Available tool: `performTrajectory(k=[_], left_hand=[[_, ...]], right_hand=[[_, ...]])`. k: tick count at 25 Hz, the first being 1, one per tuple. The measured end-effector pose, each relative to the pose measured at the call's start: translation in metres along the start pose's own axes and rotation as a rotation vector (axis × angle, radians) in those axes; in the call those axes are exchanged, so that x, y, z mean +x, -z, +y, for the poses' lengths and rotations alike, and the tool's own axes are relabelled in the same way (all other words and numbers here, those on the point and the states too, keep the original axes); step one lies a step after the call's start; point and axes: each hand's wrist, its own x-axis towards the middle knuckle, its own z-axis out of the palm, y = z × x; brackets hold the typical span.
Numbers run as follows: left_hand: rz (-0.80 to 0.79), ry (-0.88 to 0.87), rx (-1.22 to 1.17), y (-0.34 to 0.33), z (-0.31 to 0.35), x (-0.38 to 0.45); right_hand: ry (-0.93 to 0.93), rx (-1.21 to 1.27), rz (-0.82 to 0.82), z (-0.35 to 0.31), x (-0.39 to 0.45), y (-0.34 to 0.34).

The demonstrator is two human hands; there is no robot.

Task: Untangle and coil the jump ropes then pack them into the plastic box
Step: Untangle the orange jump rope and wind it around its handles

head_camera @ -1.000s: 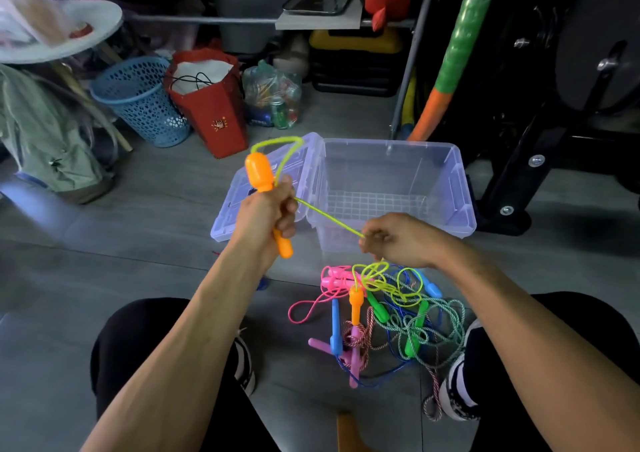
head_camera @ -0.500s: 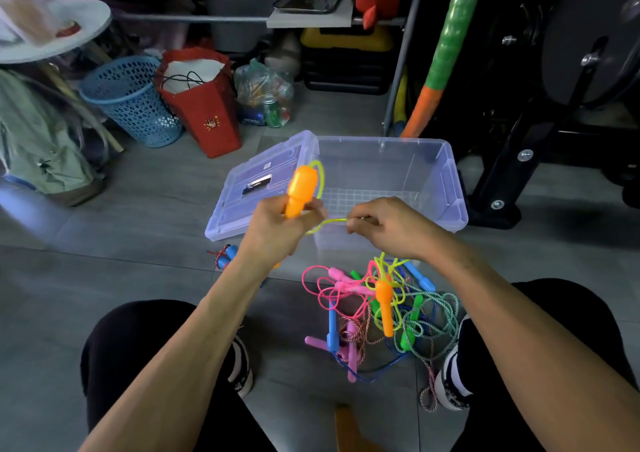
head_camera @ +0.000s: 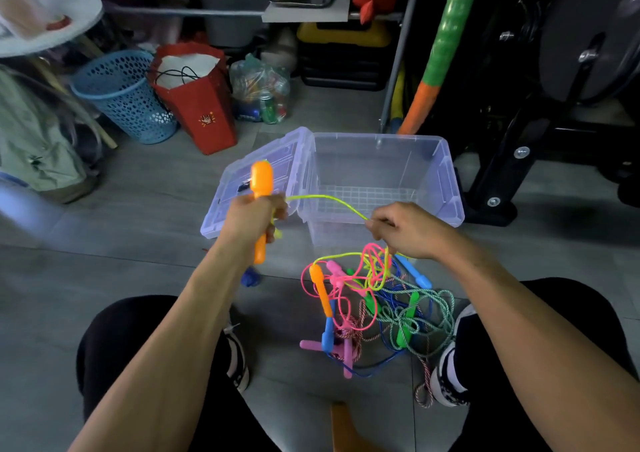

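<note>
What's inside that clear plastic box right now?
The plastic box holds no ropes: only its gridded bottom shows through. The right hand hides a bit of its near wall.

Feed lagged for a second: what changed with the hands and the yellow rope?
The right hand drew apart from the left hand, paying out yellow rope between them. The left grip stays on the orange handle. The tangled pile and plastic box stayed put.

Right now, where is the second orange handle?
In the head view, the second orange handle lies on the floor at the left edge of the rope tangle, beside a pink handle, below the plastic box.
</note>
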Motion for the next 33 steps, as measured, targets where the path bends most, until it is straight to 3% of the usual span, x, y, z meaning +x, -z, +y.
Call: performTrajectory(k=[2,6,10,14,19,22,24,26,27,30,33], left_hand=[[-0.104,-0.085,0.281,-0.01,-0.003,-0.008],[-0.39,-0.245,0.285,-0.032,0.004,-0.032],[-0.49,-0.262,0.242,-0.031,0.004,-0.035],[-0.393,-0.285,0.175,-0.034,0.003,-0.033],[-0.11,-0.282,-0.224,-0.024,0.007,-0.029],[-0.023,-0.289,-0.323,-0.019,0.007,-0.031],[0.046,-0.242,-0.534,-0.003,0.015,-0.024],[0.075,-0.17,-0.679,0.018,0.021,-0.011],[0.074,-0.104,-0.62,0.025,0.02,-0.007],[-0.043,0.133,-0.153,0.019,0.0,-0.005],[-0.137,0.169,0.114,0.003,-0.015,-0.012]], right_hand=[[0.057,0.044,0.052,-0.007,-0.002,0.0],[0.179,0.149,0.036,-0.028,-0.005,-0.002],[0.17,0.266,0.053,-0.029,-0.006,0.0],[0.152,0.296,0.035,-0.026,-0.007,-0.003],[0.118,0.405,0.064,-0.015,-0.004,-0.008],[0.099,0.159,-0.015,0.001,-0.001,-0.015],[0.072,-0.078,-0.102,0.014,0.0,-0.024],[0.022,-0.037,-0.07,0.02,0.0,-0.029],[0.007,0.046,-0.012,0.02,0.0,-0.029],[0.038,0.162,0.066,0.006,0.001,-0.02],[0.038,0.197,0.022,-0.006,-0.001,-0.014]])
